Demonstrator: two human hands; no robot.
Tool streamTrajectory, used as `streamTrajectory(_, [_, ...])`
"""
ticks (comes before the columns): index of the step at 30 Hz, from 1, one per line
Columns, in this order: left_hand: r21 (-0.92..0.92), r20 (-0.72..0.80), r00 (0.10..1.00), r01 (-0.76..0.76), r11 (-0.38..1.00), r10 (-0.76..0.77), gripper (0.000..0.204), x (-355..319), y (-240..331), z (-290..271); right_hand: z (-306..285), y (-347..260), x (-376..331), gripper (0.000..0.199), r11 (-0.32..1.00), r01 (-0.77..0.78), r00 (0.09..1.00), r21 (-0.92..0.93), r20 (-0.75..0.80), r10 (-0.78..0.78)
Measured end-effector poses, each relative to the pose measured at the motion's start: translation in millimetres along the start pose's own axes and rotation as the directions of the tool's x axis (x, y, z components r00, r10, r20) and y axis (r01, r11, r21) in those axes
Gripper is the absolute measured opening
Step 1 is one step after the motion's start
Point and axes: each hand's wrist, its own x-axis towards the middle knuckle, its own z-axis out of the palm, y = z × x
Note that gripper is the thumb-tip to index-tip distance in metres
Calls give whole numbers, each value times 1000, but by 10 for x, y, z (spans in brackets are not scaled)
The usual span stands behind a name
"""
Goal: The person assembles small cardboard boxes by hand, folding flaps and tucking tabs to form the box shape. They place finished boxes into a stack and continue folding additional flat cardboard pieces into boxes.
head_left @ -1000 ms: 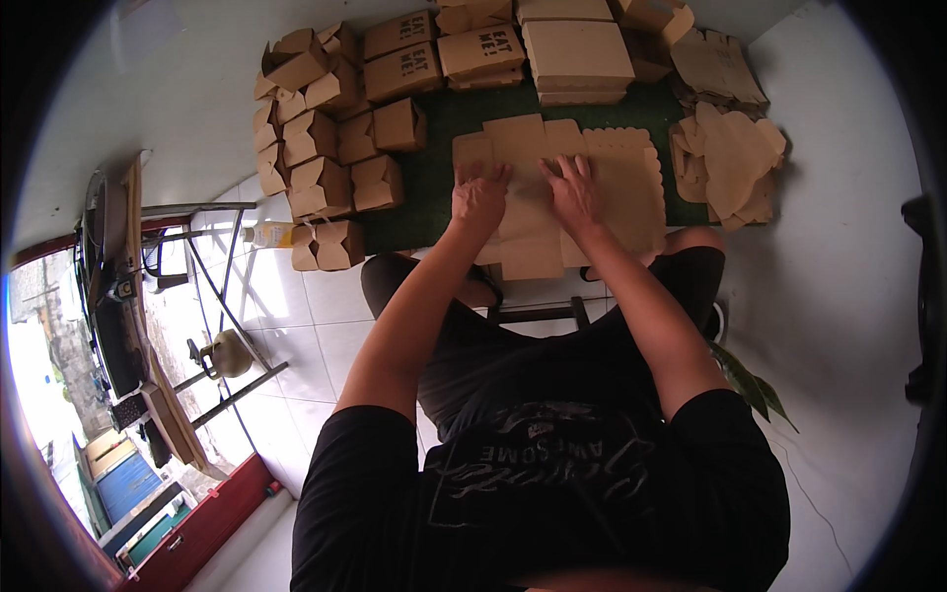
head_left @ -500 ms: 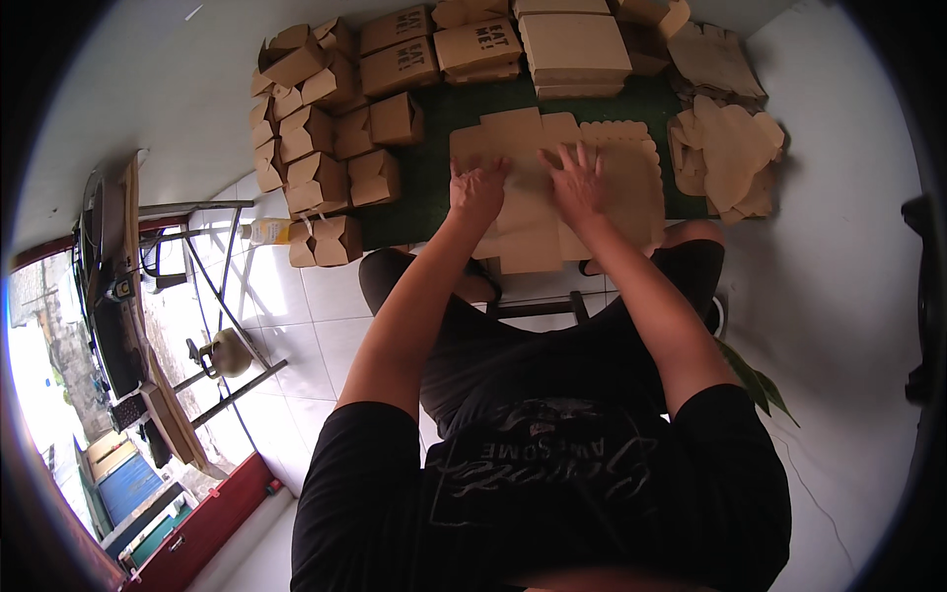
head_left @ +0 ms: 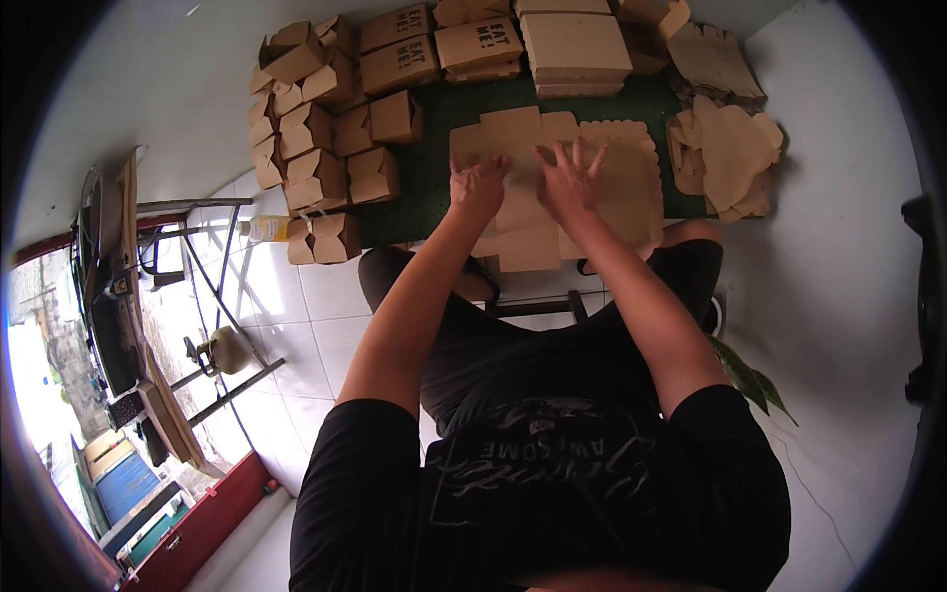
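Note:
An unfolded brown cardboard box blank (head_left: 528,237) lies flat before me, with tabs at its far and near edges and a scalloped edge at its right side. My left hand (head_left: 478,187) rests on its left part, fingers spread and pointing away from me. On the middle of the cardboard lies my right hand (head_left: 570,183), its fingers fanned apart. Neither hand grips anything; both press or rest on the sheet from above.
The blank lies on a green tabletop (head_left: 464,99). Folded small boxes (head_left: 316,178) are stacked at the left. Behind are printed boxes (head_left: 400,54) and a pile of pale boxes (head_left: 575,49). Flat cardboard pieces (head_left: 730,148) lie at the right. A yellow-labelled bottle (head_left: 266,229) stands at the far left.
My right hand has slid slightly left across the cardboard, its fingers spreading wider. My left hand and the blank stay almost in place.

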Motion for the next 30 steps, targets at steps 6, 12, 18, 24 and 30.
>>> streamTrajectory(6, [-15,-12,1000,-15,1000,15,67,-4,-31,53,8,-345,18,57,985,75,997,158,-27,-71])
streamTrajectory(12, [-2,37,999,4,1000,-4,66,-13,19,92,48,26,21,55,990,46,999,136,-8,-45])
streamTrajectory(18, [-54,139,989,61,997,-53,67,20,29,-72,60,300,-62,52,991,2,994,130,-106,12])
streamTrajectory(24, [-124,33,999,-13,992,17,70,5,-67,5,129,350,-46,52,982,-33,994,188,-101,53])
streamTrajectory(30, [-424,148,988,101,900,-41,64,9,-304,152,188,443,-132,52,985,-8,993,173,-114,28])
